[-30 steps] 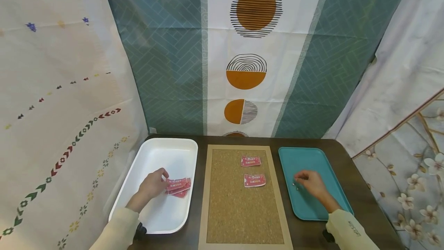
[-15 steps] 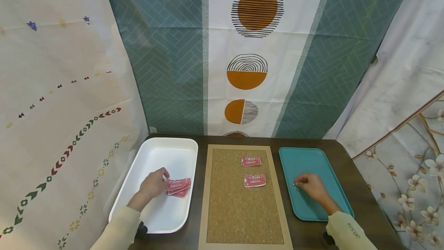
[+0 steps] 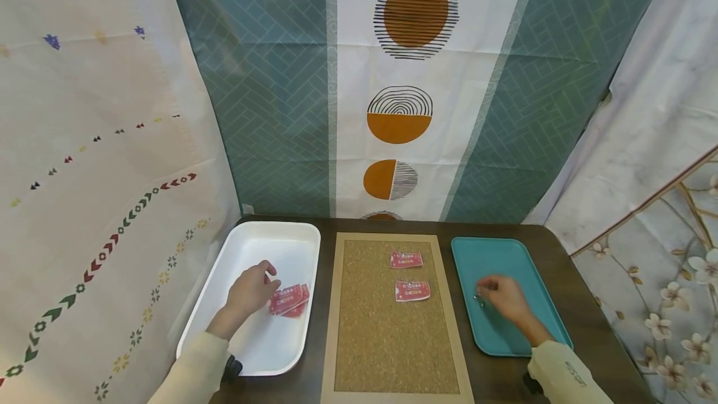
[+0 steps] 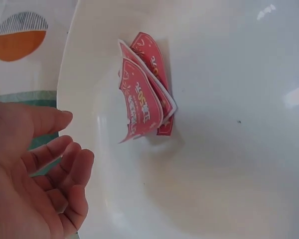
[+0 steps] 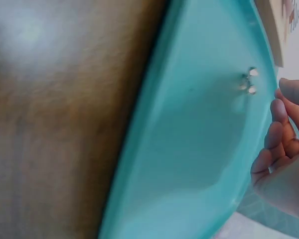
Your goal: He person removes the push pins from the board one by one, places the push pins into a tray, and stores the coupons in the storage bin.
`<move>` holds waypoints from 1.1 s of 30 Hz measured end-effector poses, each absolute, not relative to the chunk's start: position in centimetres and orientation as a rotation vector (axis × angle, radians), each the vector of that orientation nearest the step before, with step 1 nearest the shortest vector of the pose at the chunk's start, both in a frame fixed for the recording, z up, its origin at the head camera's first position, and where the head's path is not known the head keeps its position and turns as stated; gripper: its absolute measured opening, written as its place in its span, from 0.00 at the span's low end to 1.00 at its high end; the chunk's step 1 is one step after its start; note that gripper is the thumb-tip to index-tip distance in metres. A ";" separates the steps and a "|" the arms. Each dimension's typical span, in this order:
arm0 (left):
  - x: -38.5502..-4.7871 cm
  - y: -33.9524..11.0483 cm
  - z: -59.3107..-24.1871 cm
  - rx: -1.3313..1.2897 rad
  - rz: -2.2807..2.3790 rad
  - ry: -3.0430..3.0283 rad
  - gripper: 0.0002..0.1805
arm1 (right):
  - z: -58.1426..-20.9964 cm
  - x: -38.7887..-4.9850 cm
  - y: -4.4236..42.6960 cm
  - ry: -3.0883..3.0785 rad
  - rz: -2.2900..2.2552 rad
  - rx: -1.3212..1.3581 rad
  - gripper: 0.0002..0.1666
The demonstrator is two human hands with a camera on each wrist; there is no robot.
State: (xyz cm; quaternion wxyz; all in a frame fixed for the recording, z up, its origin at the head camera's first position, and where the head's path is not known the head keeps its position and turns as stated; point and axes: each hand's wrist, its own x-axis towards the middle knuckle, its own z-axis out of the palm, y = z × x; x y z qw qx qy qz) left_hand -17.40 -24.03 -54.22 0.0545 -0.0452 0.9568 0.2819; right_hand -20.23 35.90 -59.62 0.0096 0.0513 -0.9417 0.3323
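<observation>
Several red paper coupons (image 3: 288, 299) with white and yellow print lie fanned in the white tray (image 3: 280, 234); in the left wrist view the top coupon (image 4: 142, 102) curls up at one end. My left hand (image 3: 249, 290) hovers beside them, thumb and fingers parted and loosely bent, holding nothing. Over the teal tray (image 3: 499, 254) is my right hand (image 3: 505, 298), thumb and index tips close together. Whether something small sits between those tips cannot be seen. Small shiny metallic pins (image 5: 251, 89) lie in the tray near its fingertips.
A wood-framed cork board (image 3: 392, 341) lies between the trays. Two red coupons (image 3: 412, 291) are on its upper right part, one above the other. Everything stands on a dark wooden table (image 3: 589, 323), with patterned cloths hanging behind and at both sides.
My left hand has lifted away from the coupons and its fingers have spread; the coupons have shifted slightly and lie less raised. My right hand has dipped a little toward the pins and risen again.
</observation>
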 end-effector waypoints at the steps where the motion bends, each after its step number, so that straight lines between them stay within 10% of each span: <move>1: -17.6 -23.9 -54.0 -0.128 0.876 2.925 0.17 | -59.3 -20.3 35.7 -2.929 1.032 0.166 0.07; 33: -18.8 -14.3 -52.6 0.069 1.259 3.032 0.12 | -57.0 -21.4 28.3 -2.819 1.120 0.388 0.06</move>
